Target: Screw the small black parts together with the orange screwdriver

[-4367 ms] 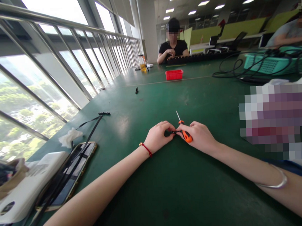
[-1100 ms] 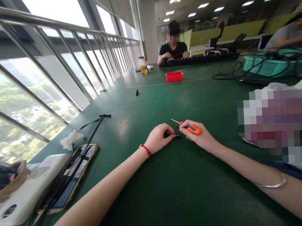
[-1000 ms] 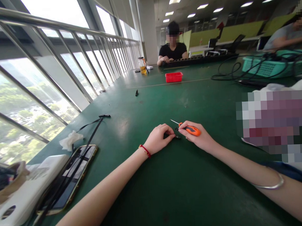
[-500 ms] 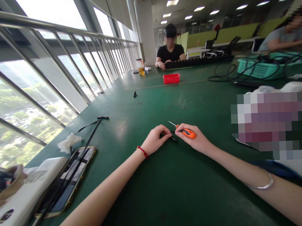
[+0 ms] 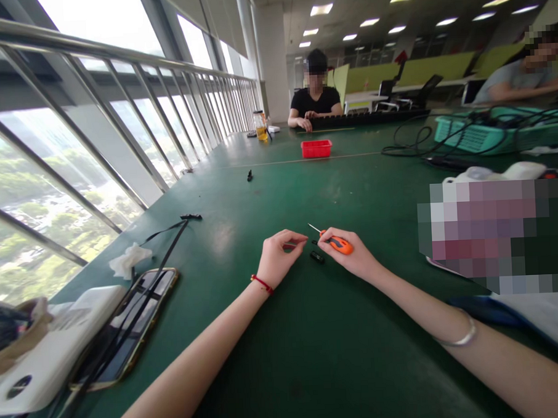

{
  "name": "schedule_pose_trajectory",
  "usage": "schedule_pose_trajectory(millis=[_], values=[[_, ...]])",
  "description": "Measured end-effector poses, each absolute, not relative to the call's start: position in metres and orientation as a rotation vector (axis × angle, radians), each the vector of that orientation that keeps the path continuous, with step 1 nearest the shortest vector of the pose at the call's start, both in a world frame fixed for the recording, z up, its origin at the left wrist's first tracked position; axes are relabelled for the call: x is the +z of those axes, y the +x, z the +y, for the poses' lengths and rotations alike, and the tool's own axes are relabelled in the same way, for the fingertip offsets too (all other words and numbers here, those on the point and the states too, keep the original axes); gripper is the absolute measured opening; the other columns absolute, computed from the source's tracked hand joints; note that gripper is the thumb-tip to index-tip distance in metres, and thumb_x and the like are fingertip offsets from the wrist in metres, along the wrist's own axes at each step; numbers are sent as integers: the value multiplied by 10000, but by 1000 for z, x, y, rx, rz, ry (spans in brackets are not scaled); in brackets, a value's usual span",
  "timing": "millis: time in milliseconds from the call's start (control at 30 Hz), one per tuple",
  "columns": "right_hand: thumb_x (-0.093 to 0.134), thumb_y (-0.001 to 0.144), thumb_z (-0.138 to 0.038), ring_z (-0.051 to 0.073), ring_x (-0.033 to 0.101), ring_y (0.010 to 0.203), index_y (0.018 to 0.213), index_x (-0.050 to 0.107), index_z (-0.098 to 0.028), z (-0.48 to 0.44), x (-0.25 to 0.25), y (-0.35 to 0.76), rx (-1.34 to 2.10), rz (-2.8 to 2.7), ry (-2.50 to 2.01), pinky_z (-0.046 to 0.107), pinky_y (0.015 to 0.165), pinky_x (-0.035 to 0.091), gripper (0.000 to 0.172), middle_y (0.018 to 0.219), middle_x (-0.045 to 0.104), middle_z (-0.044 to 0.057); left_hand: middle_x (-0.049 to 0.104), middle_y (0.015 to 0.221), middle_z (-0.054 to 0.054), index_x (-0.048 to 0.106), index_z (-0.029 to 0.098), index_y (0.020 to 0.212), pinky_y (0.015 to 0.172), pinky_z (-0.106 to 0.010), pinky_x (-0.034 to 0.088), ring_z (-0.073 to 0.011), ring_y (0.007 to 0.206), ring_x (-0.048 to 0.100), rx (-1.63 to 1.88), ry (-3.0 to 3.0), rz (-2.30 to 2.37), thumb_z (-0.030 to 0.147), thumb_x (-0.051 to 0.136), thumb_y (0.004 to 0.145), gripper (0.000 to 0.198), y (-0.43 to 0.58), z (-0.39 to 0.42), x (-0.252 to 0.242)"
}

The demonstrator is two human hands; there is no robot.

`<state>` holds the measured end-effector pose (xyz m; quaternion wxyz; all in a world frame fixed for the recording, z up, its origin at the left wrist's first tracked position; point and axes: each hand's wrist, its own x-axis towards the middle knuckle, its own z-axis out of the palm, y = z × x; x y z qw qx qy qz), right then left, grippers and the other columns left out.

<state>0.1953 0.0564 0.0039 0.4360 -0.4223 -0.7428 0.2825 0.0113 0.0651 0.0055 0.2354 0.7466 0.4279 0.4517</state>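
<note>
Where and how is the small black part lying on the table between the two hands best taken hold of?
Probably by pinching the small black part across its middle, on its long sides, from above and the left: it looks elongated and lies on the table, while the right hand with the screwdriver crowds its right.

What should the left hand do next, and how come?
Maybe the left hand should pinch the small black piece between the hands: no hand touches it there on the green table, and the right hand is busy holding the orange screwdriver.
</note>
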Motion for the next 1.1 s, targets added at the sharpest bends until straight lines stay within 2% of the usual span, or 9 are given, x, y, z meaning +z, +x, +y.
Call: schedule_pose_trajectory(millis=[300,667,1100], values=[[541,782,-282,126,526,627,718,567,-185,59,2,193,682,-1871,-1104,253,631,398,119,692,590,-3,712,778,-27,684,148,760,720,-247,574,-133,724,670,1267,1961,1116,209,638,753,77,13,60,8],[523,790,-289,141,544,656,734,569,-191,57,0,193,662,-1891,-1106,267,652,414,122,698,608,6,695,789,-37,677,152,713,713,-247,554,-136,742,651,1208,2071,1091,214,644,753,81,14,62,10],[520,801,-311,138,545,628,762,575,-200,52,1,194,640,-1973,-1170,263,651,413,129,691,594,3,710,739,-31,676,136,701,739,-266,558,-140,702,665,1115,1923,1165,228,665,724,95,15,62,10]])
